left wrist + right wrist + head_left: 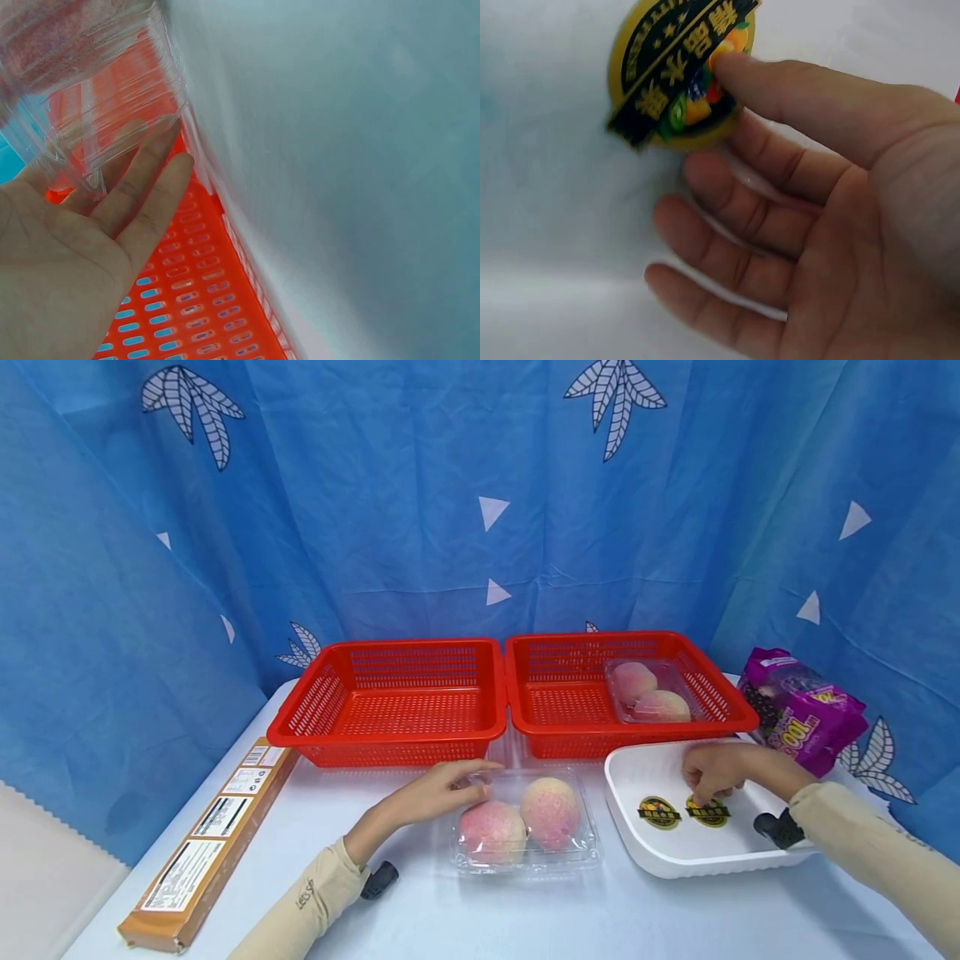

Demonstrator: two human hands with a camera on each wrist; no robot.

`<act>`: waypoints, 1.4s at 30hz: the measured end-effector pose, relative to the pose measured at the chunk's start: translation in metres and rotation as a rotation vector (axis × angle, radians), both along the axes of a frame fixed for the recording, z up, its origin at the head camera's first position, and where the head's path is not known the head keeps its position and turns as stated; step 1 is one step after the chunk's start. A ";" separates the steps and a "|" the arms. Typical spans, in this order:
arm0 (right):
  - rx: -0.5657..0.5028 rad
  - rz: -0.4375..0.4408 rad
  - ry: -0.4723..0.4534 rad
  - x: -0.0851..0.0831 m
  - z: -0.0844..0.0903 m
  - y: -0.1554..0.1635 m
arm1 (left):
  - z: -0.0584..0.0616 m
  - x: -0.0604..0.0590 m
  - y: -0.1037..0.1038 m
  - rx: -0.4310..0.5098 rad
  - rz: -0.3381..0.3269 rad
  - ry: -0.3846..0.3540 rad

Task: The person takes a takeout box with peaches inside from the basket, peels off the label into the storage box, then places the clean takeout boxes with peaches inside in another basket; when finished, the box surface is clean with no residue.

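Note:
My left hand (442,793) rests at the back left corner of a clear plastic fruit box (528,857), its fingers extended loosely along the side. Two pink-and-cream peaches (551,814) lie inside the box. In the left wrist view, the fingers (142,180) show beside and through the clear plastic. Over at the white tray (645,856), my right hand (716,770) pinches a round black-and-gold fruit sticker (679,79) between thumb and index finger, with the other fingers curled loosely below. A second such sticker (659,812) lies to its left in the tray.
Two red plastic baskets (390,750) stand side by side at the back; the right one contains another clear box of peaches (660,706). A purple bag (802,710) sits at the far right. A long brown box (210,835) lies along the left.

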State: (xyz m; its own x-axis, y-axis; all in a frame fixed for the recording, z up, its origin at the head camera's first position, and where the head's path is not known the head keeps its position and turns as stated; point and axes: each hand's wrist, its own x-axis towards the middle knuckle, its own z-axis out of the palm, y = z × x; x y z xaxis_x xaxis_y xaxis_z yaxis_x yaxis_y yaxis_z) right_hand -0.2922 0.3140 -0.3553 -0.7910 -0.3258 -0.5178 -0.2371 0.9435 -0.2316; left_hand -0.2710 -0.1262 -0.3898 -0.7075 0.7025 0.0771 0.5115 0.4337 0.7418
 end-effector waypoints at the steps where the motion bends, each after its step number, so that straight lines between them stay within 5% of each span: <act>1: 0.029 -0.006 0.020 0.001 0.001 0.000 | 0.000 0.000 0.000 -0.001 0.001 -0.001; 5: 0.126 -0.032 0.068 0.004 0.005 0.000 | 0.000 0.000 0.000 -0.007 0.006 -0.005; 14: -0.010 0.008 -0.064 0.003 -0.002 -0.003 | -0.001 0.000 0.000 -0.005 0.001 -0.005; 28: -0.031 -0.044 -0.139 0.006 0.001 -0.005 | -0.001 -0.001 0.000 -0.007 0.001 0.002; 37: -0.137 0.011 -0.055 0.013 0.016 -0.007 | 0.000 -0.001 0.001 0.005 -0.010 0.001; 42: -0.193 0.109 0.087 0.019 0.027 -0.021 | 0.000 -0.002 0.001 -0.005 -0.004 -0.002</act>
